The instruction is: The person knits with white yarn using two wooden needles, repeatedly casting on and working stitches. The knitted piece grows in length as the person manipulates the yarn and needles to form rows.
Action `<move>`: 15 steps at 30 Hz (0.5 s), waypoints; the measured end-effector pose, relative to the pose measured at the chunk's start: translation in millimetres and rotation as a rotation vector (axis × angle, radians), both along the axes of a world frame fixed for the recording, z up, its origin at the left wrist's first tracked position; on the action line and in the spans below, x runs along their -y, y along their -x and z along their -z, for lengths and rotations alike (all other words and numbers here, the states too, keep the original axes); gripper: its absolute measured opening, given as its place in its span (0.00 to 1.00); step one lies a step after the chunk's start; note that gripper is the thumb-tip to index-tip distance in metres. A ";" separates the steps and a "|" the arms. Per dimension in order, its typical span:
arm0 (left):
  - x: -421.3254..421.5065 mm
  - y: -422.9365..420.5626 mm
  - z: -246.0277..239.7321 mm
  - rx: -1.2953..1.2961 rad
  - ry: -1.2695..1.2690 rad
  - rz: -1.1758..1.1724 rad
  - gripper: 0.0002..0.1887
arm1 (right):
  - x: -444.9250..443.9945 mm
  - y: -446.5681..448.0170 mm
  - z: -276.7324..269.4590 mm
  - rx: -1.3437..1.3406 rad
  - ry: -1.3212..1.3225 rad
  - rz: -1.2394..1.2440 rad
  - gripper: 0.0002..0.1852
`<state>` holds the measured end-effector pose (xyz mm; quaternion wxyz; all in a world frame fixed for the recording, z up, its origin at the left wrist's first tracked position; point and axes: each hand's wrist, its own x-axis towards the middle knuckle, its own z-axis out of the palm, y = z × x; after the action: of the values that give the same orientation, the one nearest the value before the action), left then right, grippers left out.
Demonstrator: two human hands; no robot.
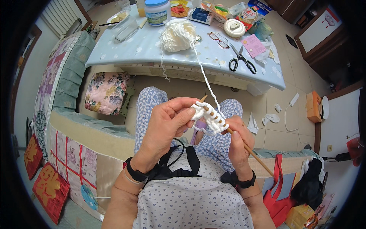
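Note:
My left hand (168,123) pinches the left end of a small piece of white knitting (213,121) near the pointed tip of a wooden knitting needle. Loops of thick white yarn sit in a row along the needle (258,160). With my right hand (240,140) I grip the needle just below the last loops, and its long shaft runs down to the right. A strand goes from the knitting up to a ball of white yarn (178,35) on the table in front of me. Whether a second needle is there, I cannot tell.
The table (114,54) carries black-handled scissors (241,60), eyeglasses (218,40), a pink card (253,45), a white lidded container (234,28) and a blue-lidded jar (157,13). A floral-covered stool (105,93) stands at the left. Crumpled tissues (270,118) and a power strip (294,98) lie on the floor.

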<state>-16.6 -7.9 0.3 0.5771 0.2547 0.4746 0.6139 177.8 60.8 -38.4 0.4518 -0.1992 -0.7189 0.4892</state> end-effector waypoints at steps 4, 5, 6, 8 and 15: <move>-0.2 2.7 1.8 0.096 0.052 0.041 0.13 | -6.9 -2.8 4.7 -0.069 0.063 -0.074 0.17; 0.0 2.9 1.7 0.104 0.087 0.042 0.13 | -6.6 -3.6 4.4 -0.080 0.077 -0.077 0.18; 0.4 2.5 1.5 0.097 0.059 0.053 0.13 | -6.1 -3.9 3.8 -0.092 0.092 -0.080 0.18; 1.2 1.5 0.5 0.062 0.050 0.056 0.13 | -4.3 -3.3 1.9 -0.077 0.093 -0.074 0.17; 2.3 -0.5 -3.7 -0.035 0.029 0.170 0.13 | -4.4 9.5 -1.7 -0.071 0.113 -0.121 0.10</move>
<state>-16.1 -10.2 4.0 0.6223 0.2965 0.4703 0.5510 168.4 65.3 -36.7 0.4346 -0.1633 -0.6844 0.5621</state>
